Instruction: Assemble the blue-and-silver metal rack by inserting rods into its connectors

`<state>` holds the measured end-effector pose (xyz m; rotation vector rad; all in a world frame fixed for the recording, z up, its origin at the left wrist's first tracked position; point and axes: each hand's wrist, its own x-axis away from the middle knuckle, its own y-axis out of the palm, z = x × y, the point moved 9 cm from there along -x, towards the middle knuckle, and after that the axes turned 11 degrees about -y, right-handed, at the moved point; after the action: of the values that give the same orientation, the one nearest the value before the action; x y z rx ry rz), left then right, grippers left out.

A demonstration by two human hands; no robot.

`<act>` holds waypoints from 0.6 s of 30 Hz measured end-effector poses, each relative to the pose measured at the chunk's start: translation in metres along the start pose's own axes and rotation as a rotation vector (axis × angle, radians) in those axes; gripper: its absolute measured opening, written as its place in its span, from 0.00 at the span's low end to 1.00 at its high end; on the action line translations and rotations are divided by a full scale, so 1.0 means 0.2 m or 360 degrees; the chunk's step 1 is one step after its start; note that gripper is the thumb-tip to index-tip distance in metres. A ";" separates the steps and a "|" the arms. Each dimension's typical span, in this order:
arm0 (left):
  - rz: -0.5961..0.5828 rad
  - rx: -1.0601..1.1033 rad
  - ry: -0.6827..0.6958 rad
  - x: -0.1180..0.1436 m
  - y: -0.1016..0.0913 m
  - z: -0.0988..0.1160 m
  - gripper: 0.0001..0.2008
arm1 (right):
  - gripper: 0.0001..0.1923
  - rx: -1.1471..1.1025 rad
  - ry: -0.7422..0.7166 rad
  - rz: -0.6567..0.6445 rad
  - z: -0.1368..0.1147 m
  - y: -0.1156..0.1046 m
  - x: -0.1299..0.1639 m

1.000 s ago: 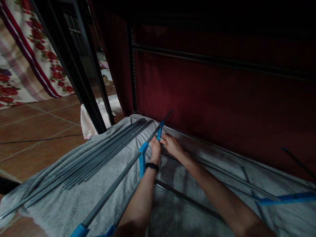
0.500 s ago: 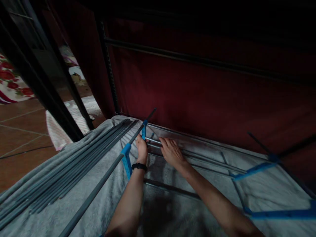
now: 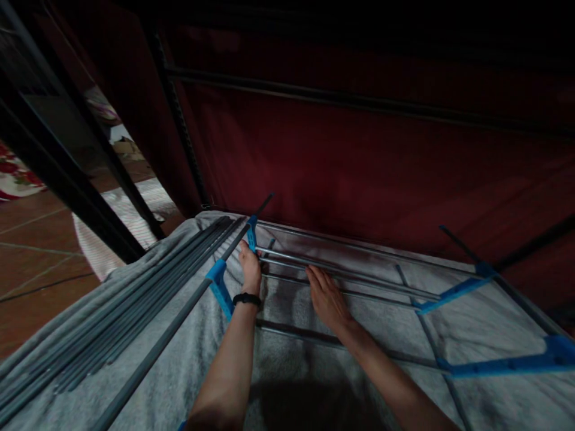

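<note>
Sliding away from the blue connector (image 3: 252,232), the right hand (image 3: 327,297) is now lying flat and open across the thin rods (image 3: 341,272). Meanwhile the left hand (image 3: 250,267) is keeping its grip, seemingly closed, around the grey pole (image 3: 179,326), bracing the frame

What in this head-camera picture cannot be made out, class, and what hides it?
- Left hand: its fingertips are curled from view at the blue connector, so the grip is unclear.
- Loose grey rods: cut off by the left edge.
- Area above the dark red cloth: lost in darkness.
- Right hand: whether it touches the rod is unclear.
</note>
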<state>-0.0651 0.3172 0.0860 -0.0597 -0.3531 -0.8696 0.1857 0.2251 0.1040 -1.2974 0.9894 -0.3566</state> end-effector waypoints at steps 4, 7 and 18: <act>0.0043 0.0062 0.0047 -0.02 -0.02 -0.05 0.27 | 0.27 0.0067 0.0046 -0.0066 0.01 0.04 -0.16; 0.0065 0.0099 0.0131 -0.03 -0.05 -0.12 0.30 | 0.25 0.0026 0.0103 -0.0155 0.04 0.08 -0.22; 0.0034 0.0193 0.0025 -0.06 -0.06 -0.25 0.33 | 0.26 -0.0144 0.0092 -0.0321 0.10 0.18 -0.23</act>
<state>-0.0669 0.3091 0.0347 0.0558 -0.3892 -0.8257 0.1648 0.2807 0.0883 -1.4809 0.9341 -0.5112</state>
